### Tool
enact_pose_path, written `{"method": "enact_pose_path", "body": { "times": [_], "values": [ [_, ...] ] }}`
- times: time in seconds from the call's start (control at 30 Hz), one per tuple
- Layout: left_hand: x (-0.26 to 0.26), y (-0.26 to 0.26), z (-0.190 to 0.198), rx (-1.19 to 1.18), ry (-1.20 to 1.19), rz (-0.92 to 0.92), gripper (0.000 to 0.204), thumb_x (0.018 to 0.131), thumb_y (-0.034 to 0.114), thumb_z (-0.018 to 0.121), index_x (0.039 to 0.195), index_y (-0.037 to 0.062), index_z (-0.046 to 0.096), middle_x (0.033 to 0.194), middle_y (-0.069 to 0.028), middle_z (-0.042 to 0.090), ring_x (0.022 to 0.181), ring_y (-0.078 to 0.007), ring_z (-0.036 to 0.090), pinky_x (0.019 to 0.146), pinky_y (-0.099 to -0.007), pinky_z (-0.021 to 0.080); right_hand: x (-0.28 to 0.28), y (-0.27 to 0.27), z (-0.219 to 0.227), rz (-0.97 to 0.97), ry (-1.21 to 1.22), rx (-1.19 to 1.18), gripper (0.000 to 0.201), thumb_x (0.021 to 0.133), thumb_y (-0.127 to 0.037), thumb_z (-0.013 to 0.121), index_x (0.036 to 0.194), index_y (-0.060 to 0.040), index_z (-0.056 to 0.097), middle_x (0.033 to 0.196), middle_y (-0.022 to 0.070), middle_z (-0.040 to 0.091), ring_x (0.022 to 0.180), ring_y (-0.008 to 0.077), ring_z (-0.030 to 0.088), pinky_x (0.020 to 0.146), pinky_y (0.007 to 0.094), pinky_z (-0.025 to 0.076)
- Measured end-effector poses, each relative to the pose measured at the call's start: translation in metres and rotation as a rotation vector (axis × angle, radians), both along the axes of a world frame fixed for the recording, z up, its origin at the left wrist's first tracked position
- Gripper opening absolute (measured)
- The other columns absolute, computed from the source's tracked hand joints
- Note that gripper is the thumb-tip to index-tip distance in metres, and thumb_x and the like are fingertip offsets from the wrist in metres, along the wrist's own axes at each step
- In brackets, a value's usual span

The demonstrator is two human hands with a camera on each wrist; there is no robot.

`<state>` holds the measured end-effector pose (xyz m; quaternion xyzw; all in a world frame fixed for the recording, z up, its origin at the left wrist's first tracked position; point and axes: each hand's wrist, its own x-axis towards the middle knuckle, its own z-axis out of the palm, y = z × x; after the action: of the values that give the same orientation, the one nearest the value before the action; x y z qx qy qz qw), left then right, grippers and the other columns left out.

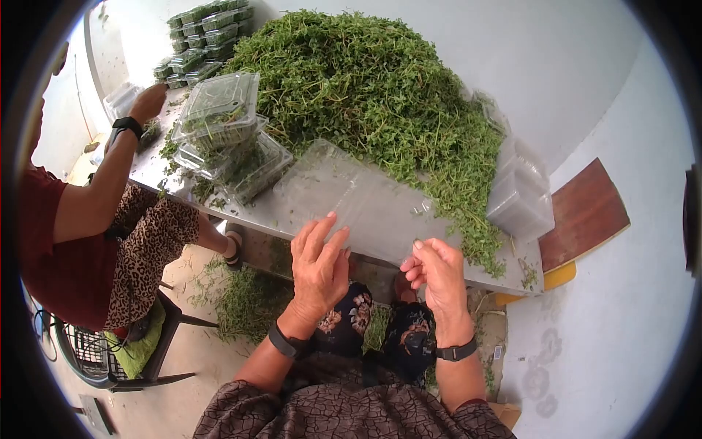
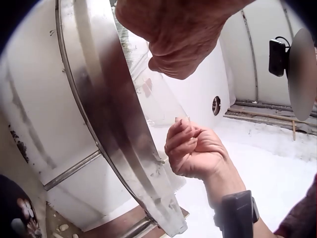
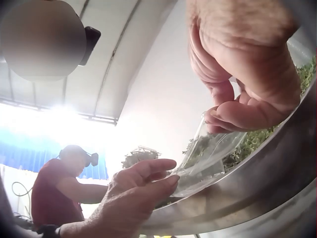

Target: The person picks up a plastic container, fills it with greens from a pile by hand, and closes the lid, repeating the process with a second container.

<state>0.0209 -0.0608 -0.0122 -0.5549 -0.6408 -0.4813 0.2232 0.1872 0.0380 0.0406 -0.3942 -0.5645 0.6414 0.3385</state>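
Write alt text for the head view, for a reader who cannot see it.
A person's left hand and right hand hold an empty clear plastic clamshell container at the edge of a metal table, beside a large pile of green herbs. Filled clamshells stand left, where a second person works.

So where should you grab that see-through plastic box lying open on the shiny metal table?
Probably by its near edge, coming from the person's side. The clear plastic clamshell box lies open and flat with that thin rim hanging over the edge of the steel table. The right hand already pinches it there, while the left hand touches it with straight fingers. The green herb pile crowds the far side.
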Motion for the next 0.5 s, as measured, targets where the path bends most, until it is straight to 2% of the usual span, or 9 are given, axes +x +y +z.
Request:
{"method": "enact_pose_path", "body": {
  "times": [0.07,0.1,0.17,0.2,0.27,0.3,0.33,0.4,0.5],
  "values": [
    [0.005,-0.001,-0.005,0.072,-0.154,-0.033,0.042,0.074,-0.003,0.066,0.115,0.0035,0.059,0.120,-0.0179,0.056,0.114,-0.0320,0.051,0.089,-0.0395,0.045,0.000,-0.005,-0.003,-0.029,0.056,-0.028,0.020,0.092,-0.018,0.057,0.080,-0.0013,0.059,0.070,0.0100,0.066,0.053,0.0099,0.058,0.045,0.0198,0.045],
    [0.008,-0.001,-0.003,0.072,-0.155,-0.034,0.042,0.074,-0.003,0.066,0.115,0.0035,0.059,0.120,-0.0179,0.056,0.114,-0.0320,0.051,0.089,-0.0395,0.045,0.001,-0.008,-0.005,-0.058,0.112,-0.057,0.018,0.092,-0.016,0.057,0.081,-0.0013,0.059,0.071,0.0111,0.066,0.054,0.0105,0.060,0.045,0.0202,0.046],
    [0.015,-0.002,0.001,0.138,-0.211,0.024,0.047,0.077,-0.004,0.064,0.122,0.0021,0.053,0.110,-0.0173,0.058,0.102,-0.0267,0.057,0.078,-0.0335,0.050,0.001,-0.015,-0.010,-0.067,0.167,-0.081,0.017,0.092,-0.016,0.057,0.083,-0.0021,0.058,0.073,0.0123,0.067,0.054,0.0111,0.060,0.045,0.0208,0.047],
    [0.019,-0.004,0.001,0.138,-0.211,0.022,0.047,0.077,-0.004,0.064,0.122,0.0021,0.053,0.110,-0.0173,0.058,0.102,-0.0267,0.057,0.078,-0.0335,0.050,0.001,-0.018,-0.012,-0.073,0.223,-0.105,0.015,0.092,-0.016,0.057,0.084,-0.0028,0.058,0.075,0.0134,0.067,0.055,0.0117,0.061,0.045,0.0214,0.047],
    [0.026,-0.006,-0.001,0.006,-0.607,-0.248,0.052,0.077,-0.006,0.063,0.127,0.0013,0.049,0.103,-0.0147,0.059,0.088,-0.0220,0.060,0.071,-0.0303,0.050,-0.001,-0.028,-0.011,-0.066,0.242,-0.125,0.015,0.093,-0.015,0.057,0.084,-0.0029,0.058,0.076,0.0138,0.067,0.056,0.0118,0.061,0.046,0.0216,0.048],
    [0.030,-0.006,-0.001,-0.031,-0.609,-0.302,0.052,0.077,-0.007,0.062,0.127,0.0008,0.050,0.099,-0.0135,0.060,0.079,-0.0193,0.062,0.068,-0.0292,0.051,-0.001,-0.033,-0.010,-0.059,0.260,-0.148,0.015,0.093,-0.015,0.057,0.084,-0.0030,0.058,0.077,0.0142,0.068,0.057,0.0120,0.062,0.047,0.0219,0.049],
    [0.032,-0.006,0.000,-0.031,-0.607,-0.306,0.052,0.077,-0.007,0.062,0.127,0.0008,0.050,0.099,-0.0135,0.060,0.079,-0.0193,0.062,0.068,-0.0292,0.051,-0.002,-0.036,-0.010,-0.062,0.262,-0.146,0.015,0.093,-0.015,0.057,0.084,-0.0030,0.058,0.077,0.0142,0.068,0.057,0.0120,0.062,0.047,0.0219,0.049],
    [0.036,-0.007,0.002,-0.063,-0.462,-0.404,0.059,0.073,-0.009,0.061,0.129,0.0034,0.049,0.091,-0.0145,0.057,0.074,-0.0263,0.061,0.065,-0.0339,0.052,-0.002,-0.041,-0.011,0.007,0.280,-0.130,0.014,0.094,-0.014,0.056,0.085,-0.0030,0.058,0.077,0.0138,0.068,0.058,0.0115,0.062,0.049,0.0211,0.049],
    [0.033,-0.007,0.003,-0.095,-0.411,-0.418,0.050,0.071,-0.007,0.063,0.119,0.0024,0.053,0.090,-0.0147,0.057,0.075,-0.0273,0.061,0.066,-0.0356,0.051,0.000,-0.048,-0.014,0.095,0.253,-0.104,0.015,0.094,-0.014,0.055,0.085,-0.0026,0.060,0.078,0.0121,0.068,0.058,0.0098,0.060,0.051,0.0200,0.048]
  ]
}}
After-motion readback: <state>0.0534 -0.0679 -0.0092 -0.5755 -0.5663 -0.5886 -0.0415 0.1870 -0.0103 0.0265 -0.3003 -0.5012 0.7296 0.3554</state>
